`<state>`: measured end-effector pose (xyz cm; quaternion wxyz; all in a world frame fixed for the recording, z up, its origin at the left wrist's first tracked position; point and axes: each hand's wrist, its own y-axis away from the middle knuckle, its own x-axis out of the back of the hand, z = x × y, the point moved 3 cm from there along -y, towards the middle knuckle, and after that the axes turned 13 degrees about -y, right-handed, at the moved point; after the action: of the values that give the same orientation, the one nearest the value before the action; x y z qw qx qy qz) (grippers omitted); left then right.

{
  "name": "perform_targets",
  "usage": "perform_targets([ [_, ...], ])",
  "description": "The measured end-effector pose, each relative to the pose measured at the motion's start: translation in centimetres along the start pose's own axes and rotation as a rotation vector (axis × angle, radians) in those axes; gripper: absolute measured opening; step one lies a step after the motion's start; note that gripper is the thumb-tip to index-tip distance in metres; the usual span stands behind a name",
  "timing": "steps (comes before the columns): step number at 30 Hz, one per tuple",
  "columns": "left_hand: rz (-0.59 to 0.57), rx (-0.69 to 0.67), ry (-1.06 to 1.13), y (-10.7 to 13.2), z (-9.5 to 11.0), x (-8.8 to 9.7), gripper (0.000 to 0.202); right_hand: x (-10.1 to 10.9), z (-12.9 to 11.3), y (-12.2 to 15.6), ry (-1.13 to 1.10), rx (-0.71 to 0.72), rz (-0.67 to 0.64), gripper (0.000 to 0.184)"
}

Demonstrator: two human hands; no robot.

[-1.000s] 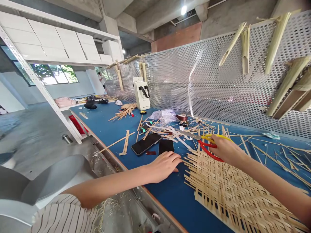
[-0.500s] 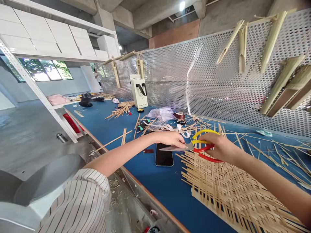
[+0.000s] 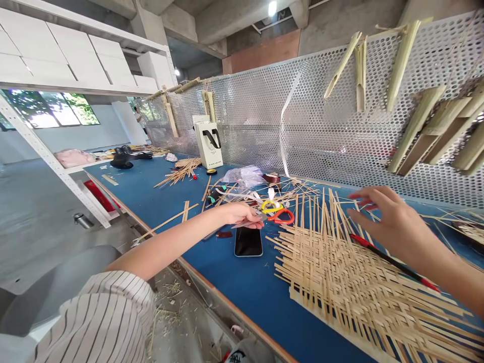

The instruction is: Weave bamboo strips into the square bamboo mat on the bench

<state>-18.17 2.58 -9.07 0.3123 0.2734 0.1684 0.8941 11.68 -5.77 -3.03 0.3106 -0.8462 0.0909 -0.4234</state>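
Note:
My left hand (image 3: 246, 216) is closed around the blades of a pair of scissors (image 3: 282, 216) with one yellow and one red handle loop. The loops point right, over the blue table. Just below that hand lies a dark-screened phone (image 3: 248, 243). My right hand (image 3: 387, 219) is off the scissors, with its fingers apart and nothing in them. It hovers above the far right part of a woven bamboo mat (image 3: 340, 282), whose loose strips stick out at the edges. Beneath the right hand and wrist, a black and red pen-like tool (image 3: 393, 262) lies across the mat.
Loose bamboo strips (image 3: 181, 171), a clear plastic bag (image 3: 244, 176) and white ribbon lie along the table (image 3: 223, 282). A white box (image 3: 208, 143) stands by the perforated metal panel (image 3: 249, 121), where cut bamboo tubes (image 3: 416, 128) hang. A grey chair (image 3: 64, 287) stands at left.
My right hand has let go of the scissors' handles and moved right over the mat, opening. The left hand keeps the scissors by the blades. The view has turned slightly right.

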Motion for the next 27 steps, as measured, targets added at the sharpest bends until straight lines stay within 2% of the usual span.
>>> perform_targets([
  [5, 0.095, 0.031, -0.088, -1.2, -0.7, 3.4, 0.015, 0.9, 2.5, 3.3, 0.074, -0.059, -0.019, 0.031],
  [9, 0.128, 0.093, -0.273, -2.4, -0.6, 6.1, 0.009, 0.7, 5.9, 5.1, 0.218, -0.051, -0.184, 0.031],
  [12, 0.141, 0.141, -0.474, -3.2, -0.3, 7.0, 0.008, 0.5, 9.4, 6.3, 0.288, -0.178, -0.328, 0.029],
  [14, 0.135, 0.154, -0.603, -3.4, 0.0, 7.0, 0.013, 0.3, 11.1, 7.1, 0.263, -0.259, -0.403, 0.026],
  [16, 0.132, 0.15, -0.705, -3.4, 0.3, 6.7, 0.016, 0.0, 12.0, 7.8, 0.212, -0.278, -0.456, 0.022],
  [20, 0.201, 0.109, -0.871, -3.0, 0.8, 6.0, 0.019, -0.2, 11.9, 8.2, 0.208, -0.286, -0.452, 0.021],
  [22, 0.291, 0.074, -0.958, -2.7, 1.2, 5.8, 0.02, 0.1, 11.4, 8.1, 0.23, -0.307, -0.395, 0.022],
  [24, 0.431, 0.023, -1.042, -2.3, 1.8, 5.1, 0.022, 0.6, 10.7, 7.8, 0.274, -0.334, -0.323, 0.024],
  [27, 0.682, -0.094, -1.136, -1.2, 3.4, 2.5, 0.024, 1.8, 9.4, 7.5, 0.349, -0.379, -0.18, 0.027],
])
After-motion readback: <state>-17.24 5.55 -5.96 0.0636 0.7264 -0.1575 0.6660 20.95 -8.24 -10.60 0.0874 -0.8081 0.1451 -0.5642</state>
